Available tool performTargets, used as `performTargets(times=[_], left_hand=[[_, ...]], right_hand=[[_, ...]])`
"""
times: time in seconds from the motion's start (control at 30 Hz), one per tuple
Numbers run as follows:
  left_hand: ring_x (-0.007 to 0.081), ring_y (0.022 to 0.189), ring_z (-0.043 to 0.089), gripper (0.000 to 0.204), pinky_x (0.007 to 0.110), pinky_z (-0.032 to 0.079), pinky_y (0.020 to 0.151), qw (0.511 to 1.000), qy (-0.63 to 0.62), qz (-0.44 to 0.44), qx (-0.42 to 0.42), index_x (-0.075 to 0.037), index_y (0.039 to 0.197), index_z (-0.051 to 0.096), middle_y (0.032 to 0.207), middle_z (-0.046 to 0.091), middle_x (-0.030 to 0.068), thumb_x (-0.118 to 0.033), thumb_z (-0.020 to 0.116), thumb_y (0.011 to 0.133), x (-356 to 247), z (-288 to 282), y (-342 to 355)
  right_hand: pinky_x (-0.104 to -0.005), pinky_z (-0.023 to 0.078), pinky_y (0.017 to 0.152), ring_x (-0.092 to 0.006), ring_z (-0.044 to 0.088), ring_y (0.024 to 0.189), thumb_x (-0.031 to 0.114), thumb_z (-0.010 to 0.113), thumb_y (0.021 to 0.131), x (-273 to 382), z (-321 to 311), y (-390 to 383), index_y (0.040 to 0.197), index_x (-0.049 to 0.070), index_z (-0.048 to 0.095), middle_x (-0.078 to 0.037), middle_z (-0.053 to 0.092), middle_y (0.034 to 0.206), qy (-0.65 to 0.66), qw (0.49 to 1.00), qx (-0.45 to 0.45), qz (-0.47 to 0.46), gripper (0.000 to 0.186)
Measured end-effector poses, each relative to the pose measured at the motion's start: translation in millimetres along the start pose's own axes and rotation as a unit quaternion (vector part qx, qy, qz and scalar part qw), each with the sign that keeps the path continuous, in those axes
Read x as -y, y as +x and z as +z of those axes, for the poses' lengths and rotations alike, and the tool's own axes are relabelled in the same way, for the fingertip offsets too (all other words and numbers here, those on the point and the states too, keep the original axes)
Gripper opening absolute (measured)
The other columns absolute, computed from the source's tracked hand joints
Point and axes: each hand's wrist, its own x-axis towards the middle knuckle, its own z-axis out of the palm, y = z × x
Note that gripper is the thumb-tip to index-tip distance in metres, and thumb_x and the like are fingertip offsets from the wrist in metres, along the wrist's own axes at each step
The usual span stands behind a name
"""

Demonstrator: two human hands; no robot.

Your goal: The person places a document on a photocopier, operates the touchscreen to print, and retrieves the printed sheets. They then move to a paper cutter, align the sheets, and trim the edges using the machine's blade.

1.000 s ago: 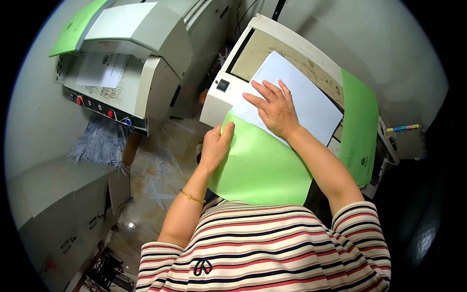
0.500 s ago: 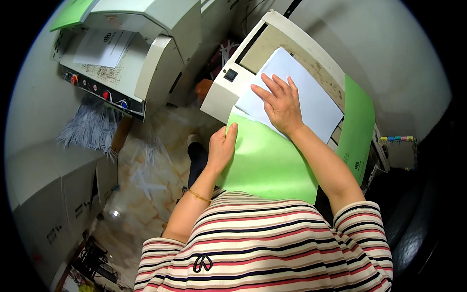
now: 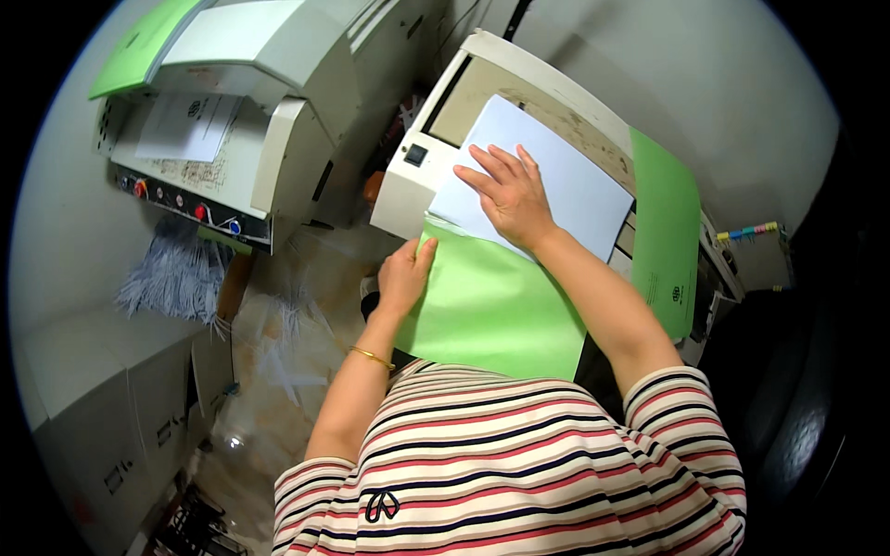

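A green cover sheet (image 3: 491,301) hangs from the near edge of a stack of white paper (image 3: 556,162) down toward my striped shirt. My left hand (image 3: 406,276) pinches the green sheet's left edge, thumb on top and fingers behind it. On the white stack my right hand (image 3: 508,196) lies palm down with its fingers spread. The stack rests on the bed of a beige machine (image 3: 400,190). Another green sheet with small print (image 3: 667,232) lies on the machine's right side, beyond my right forearm.
At the upper left stands a paper-cutting machine (image 3: 315,148) with coloured buttons, a printed sheet (image 3: 190,125) on its table and a green sheet (image 3: 139,51) on top. Shredded paper strips (image 3: 176,273) hang below it. More strips (image 3: 287,361) litter the floor. Grey cabinets (image 3: 120,408) stand at left.
The whole view has shifted slightly, so the machines and papers sit a little differently in it. Both hands keep the same hold and place on the green sheet and white stack.
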Motion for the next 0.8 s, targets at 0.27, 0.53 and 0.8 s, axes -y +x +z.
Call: performTargets(times=[0.27, 0.53, 0.8], left_hand=[[0.0360, 0.120, 0.046, 0.042, 0.045, 0.039, 0.098, 0.863, 0.185, 0.468, -0.056, -0.009, 0.120, 0.058, 0.125, 0.052, 0.0164, 0.000, 0.064, 0.079, -80.0, -19.9, 47.4], [0.0364, 0.130, 0.039, 0.036, 0.049, 0.032, 0.108, 0.655, 0.209, 0.688, 0.234, -0.024, 0.123, 0.060, 0.139, 0.045, 0.0088, -0.027, 0.061, 0.087, -168.1, 115.3, 74.6], [0.0305, 0.133, 0.036, 0.035, 0.050, 0.023, 0.112, 0.670, 0.285, 0.670, 0.144, -0.039, 0.126, 0.057, 0.143, 0.044, 0.0034, -0.037, 0.053, 0.091, -174.2, 153.6, 61.5]], right_hand=[[-0.0496, 0.024, 0.109, -0.0331, 0.040, 0.127, 0.021, 0.072, 0.079, 49.0, -43.4, -145.9, 0.128, 0.006, 0.051, -0.016, 0.043, 0.138, -0.060, 0.909, -0.173, 0.375, 0.055], [-0.0320, 0.044, 0.060, -0.0119, 0.051, 0.065, 0.041, 0.064, 0.089, 57.7, -24.9, -207.2, 0.086, -0.002, 0.061, -0.006, 0.057, 0.069, 0.367, 0.591, -0.269, 0.666, 0.043], [-0.0334, 0.034, 0.050, -0.0097, 0.035, 0.056, 0.041, 0.056, 0.095, 87.1, -4.6, -198.2, 0.068, -0.002, 0.050, -0.001, 0.040, 0.054, 0.355, 0.571, -0.333, 0.661, 0.050]])
